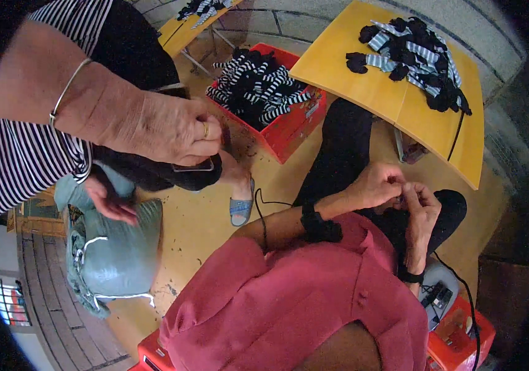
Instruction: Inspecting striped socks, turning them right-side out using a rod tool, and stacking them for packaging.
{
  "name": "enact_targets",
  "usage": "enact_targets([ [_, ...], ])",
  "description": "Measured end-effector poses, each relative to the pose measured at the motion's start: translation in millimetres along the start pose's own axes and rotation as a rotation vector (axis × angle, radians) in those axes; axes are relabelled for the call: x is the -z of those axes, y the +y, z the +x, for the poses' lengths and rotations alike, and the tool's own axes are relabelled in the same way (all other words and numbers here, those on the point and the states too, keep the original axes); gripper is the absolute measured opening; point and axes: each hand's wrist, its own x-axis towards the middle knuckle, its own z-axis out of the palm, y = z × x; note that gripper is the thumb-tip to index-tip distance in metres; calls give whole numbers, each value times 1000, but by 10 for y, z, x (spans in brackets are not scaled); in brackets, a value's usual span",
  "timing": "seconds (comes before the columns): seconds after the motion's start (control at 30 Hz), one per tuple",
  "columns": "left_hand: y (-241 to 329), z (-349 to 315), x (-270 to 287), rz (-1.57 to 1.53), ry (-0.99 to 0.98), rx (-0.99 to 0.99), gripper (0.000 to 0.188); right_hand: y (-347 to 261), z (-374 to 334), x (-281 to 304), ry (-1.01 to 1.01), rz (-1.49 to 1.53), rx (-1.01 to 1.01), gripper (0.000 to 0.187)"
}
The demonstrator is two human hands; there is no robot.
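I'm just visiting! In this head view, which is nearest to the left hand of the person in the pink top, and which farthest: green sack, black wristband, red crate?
From the left hand:
1. Black wristband: on that same arm.
2. Red crate: ahead, to the left.
3. Green sack: far left.

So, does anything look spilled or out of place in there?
Yes: small dark scraps litter the floor, visibly beside the sack and near the crate. They look odd because they lie loose and scattered rather than gathered; they are too small to identify.
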Motion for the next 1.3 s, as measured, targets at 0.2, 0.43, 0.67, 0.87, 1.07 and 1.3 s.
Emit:
enact_targets([
  [0.2, -101, 15, -39, -324, -4, 122, 12, 55, 14, 90, -60, 30, -76, 14],
  [0.43, 127, 17, 96, -14, -10, 61, 13, 108, 71, -28, 60, -279, 251, 8],
  [0.67, 98, -8, 141, -435, 38, 243, 11, 58, 80, -62, -12, 193, -48, 11],
  [0.87, 10, 2, 97, -153, 202, 74, 9, 7, 14, -59, -83, 106, 2, 12],
  [1.07, 215, -15, 125, -764, 114, 276, 23, 216, 21, -56, 80, -33, 185, 12],
  [1.3, 183, -22, 59, -740, 82, 246, 18, 13, -23, -11, -41, 154, -33, 10],
])
